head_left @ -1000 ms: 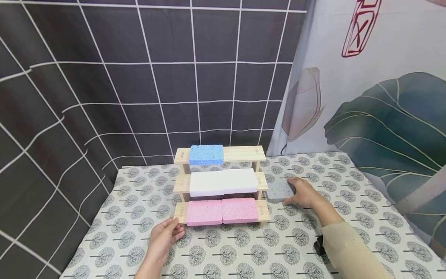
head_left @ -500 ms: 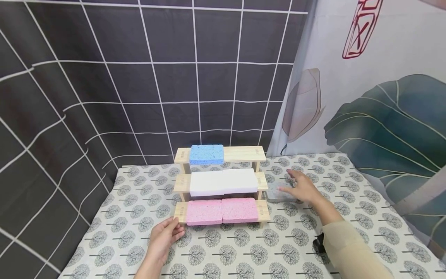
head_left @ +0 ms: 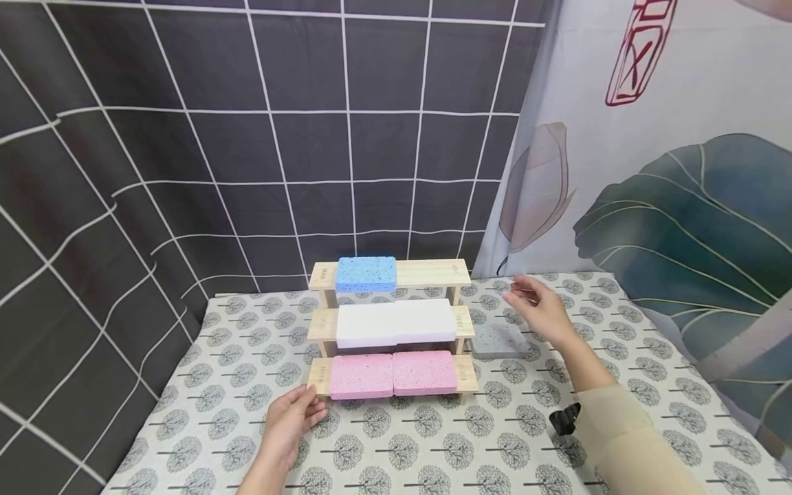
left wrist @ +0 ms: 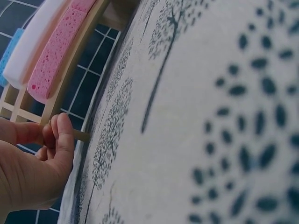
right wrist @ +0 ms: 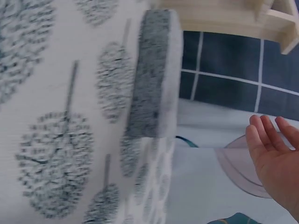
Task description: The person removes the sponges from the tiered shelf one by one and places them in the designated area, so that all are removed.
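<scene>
A three-tier wooden step rack [head_left: 433, 275] stands on the table. On its top tier sits one blue sponge [head_left: 366, 273], on the left half. Two white sponges [head_left: 396, 322] lie side by side on the middle tier, two pink sponges [head_left: 393, 375] on the lowest. My left hand [head_left: 291, 423] pinches the rack's lowest tier at its left end, as the left wrist view also shows. To the right of the rack a grey sponge [head_left: 500, 340] lies flat on the cloth. My right hand [head_left: 541, 313] hovers behind and right of it, fingers loosely bent, holding nothing.
A pale tablecloth [head_left: 383, 447] with tree prints covers the table. Behind it hangs a dark curtain [head_left: 309, 151] with a white grid, and at the right a light curtain [head_left: 619, 172] with leaf prints. Cloth stretches in front of the rack.
My right hand has let go of the grey sponge, lifted, and moved back and to the right. The grey sponge stays beside the rack. The left hand has kept its place.
</scene>
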The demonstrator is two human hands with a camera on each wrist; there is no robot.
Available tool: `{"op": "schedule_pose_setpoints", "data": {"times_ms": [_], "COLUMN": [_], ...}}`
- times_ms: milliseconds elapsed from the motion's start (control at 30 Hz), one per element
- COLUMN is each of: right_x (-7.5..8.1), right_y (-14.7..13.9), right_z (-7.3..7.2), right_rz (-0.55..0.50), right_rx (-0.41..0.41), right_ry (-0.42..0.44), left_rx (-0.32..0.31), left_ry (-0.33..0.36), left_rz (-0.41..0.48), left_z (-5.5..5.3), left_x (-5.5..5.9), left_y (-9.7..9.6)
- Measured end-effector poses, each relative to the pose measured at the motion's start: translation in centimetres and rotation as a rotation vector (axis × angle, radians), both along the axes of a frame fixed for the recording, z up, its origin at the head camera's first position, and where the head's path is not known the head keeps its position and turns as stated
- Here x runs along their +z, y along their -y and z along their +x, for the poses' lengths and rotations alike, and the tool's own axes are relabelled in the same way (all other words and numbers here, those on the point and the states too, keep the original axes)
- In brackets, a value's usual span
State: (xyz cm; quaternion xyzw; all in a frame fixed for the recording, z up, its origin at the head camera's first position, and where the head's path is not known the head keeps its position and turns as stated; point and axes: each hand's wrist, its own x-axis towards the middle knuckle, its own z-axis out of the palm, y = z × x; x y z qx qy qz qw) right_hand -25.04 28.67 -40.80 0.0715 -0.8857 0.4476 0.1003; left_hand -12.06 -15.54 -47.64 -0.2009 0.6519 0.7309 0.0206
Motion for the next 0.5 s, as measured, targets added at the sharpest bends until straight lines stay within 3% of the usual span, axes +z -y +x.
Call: {"op": "schedule_pose_setpoints", "data": {"times_ms": [167, 500], "right_x": [1.2, 2.7], "right_y": [0.4, 1.2], "right_z": [-0.1, -0.2], "right_rz": [-0.045, -0.024], "right_rx": [0.021, 0.048], "right_ry": [-0.022, -0.080], "left_rx": [-0.004, -0.011], "left_ry": [-0.003, 0.005], "left_rz": [-0.006, -0.036], "left_z": [0.1, 0.0], "left_x": [0.1, 0.1], "left_y": [0.0, 0.0]}}
